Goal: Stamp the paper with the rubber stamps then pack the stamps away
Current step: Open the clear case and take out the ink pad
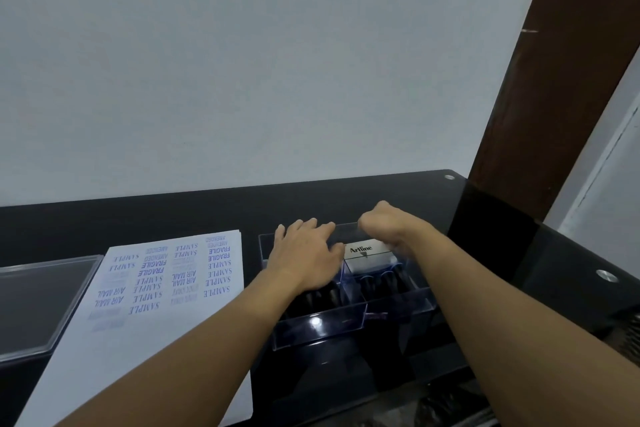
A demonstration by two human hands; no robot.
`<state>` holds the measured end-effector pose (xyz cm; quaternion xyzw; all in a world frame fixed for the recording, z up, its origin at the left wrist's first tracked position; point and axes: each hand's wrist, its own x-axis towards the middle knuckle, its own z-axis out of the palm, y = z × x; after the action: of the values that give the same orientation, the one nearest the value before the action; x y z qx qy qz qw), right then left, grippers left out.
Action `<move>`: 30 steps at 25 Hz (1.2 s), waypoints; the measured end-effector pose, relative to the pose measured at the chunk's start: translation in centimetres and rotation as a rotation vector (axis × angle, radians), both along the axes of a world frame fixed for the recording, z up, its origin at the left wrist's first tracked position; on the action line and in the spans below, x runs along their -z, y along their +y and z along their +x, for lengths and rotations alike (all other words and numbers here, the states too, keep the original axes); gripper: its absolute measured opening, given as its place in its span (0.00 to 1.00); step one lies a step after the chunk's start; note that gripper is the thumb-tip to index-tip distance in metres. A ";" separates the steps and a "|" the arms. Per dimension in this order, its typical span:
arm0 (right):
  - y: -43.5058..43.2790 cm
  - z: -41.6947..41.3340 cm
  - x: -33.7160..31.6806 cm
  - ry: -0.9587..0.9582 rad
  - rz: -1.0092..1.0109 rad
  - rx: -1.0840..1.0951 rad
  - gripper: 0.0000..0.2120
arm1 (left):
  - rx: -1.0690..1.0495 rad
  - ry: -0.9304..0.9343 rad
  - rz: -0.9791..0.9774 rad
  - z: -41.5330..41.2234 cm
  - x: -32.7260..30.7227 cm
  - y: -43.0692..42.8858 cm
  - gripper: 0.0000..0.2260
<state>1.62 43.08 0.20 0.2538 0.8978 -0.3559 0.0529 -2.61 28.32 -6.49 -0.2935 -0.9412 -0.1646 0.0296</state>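
So the paper (156,340) is covered in blue SAMPLE / AIR MAIL / FRAGILE prints, which tells us we're on the packing-away part. The stamps (377,282) sit in the clear box (318,333) just right of the paper, dark handles lined up in its near compartments, with a white Artline box (363,253) in the far right one.

Left grip (304,253) lies flat over the left compartment, fingers spread and fairly straight, not curled round anything. Right grip (384,222) is balled up at the box's far wall with the fingers tucked under. Honestly, we can't tell if it's pinching something or just closed.

Handling-wise, our guess is that the stamps are light, rigid little things, easy to take by the handle. We'd keep fingers off the rubber face since it likely carries ink. The box looks like thin hard plastic, so it's probably slick and could skid on the glossy black bench (173,215). Better to hold it by the side walls.

The clear lid (41,305) sits at the far left, beyond the paper, so reaching for it means crossing the printed sheet. A brown post (554,80) crowds the right side.
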 end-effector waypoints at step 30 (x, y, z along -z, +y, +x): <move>1.0 2.6 0.9 0.565 -0.204 -0.026 0.28 | 0.053 -0.212 0.475 1.0 -2.5 -3.1 0.25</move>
<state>4.24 44.11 -0.65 0.1268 0.8397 -0.5002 -0.1692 -1.59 25.18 -3.97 -0.2838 -0.8661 -0.4115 -0.0052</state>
